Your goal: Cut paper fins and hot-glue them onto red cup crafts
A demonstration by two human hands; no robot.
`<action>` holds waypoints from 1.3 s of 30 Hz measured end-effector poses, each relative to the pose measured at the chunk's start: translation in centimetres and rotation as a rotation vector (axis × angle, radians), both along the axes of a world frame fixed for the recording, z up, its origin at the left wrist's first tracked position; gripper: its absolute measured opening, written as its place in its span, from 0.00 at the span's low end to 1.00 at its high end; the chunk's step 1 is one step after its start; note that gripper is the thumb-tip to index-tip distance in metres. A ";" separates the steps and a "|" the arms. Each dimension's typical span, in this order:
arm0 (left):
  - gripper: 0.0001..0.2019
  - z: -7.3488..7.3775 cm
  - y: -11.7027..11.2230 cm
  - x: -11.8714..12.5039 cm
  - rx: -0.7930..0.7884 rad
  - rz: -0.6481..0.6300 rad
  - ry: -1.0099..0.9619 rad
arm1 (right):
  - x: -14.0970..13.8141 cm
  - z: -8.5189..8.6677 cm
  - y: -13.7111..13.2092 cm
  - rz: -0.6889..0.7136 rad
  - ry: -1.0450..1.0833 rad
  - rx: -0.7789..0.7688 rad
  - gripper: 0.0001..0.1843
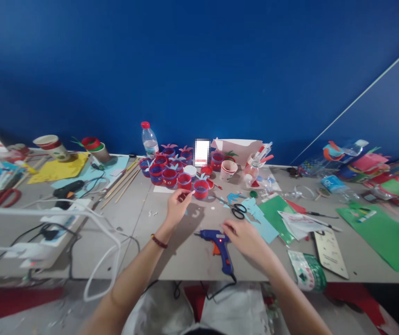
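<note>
My left hand point(179, 203) reaches forward over the grey table point(143, 232), fingers pinched together right beside a small red and blue decorated cup point(201, 189); whether they touch it I cannot tell. That cup stands at the front of a cluster of several similar cups point(166, 172). My right hand point(243, 236) hovers low, fingers loosely spread, just right of a blue glue gun point(220, 245) lying on the table with its light on. Black-handled scissors point(238, 210) lie beyond my right hand on light blue paper cut-outs point(258, 216).
A water bottle point(149, 139) stands behind the cups. Green paper sheets point(384, 235) and craft scraps cover the right side. At the left lie a power strip with white cables point(50, 232), wooden sticks point(120, 184), yellow paper point(59, 168) and paper cups point(50, 146).
</note>
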State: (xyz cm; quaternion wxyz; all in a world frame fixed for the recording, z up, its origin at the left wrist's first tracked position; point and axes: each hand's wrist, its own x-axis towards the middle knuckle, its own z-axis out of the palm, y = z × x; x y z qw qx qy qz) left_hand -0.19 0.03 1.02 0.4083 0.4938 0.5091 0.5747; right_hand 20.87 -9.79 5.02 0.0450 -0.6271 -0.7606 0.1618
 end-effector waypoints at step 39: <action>0.08 -1.5 -0.3 -1.2 0.682 -0.004 0.678 | -1.5 -2.6 11.0 -0.061 0.945 -0.043 0.13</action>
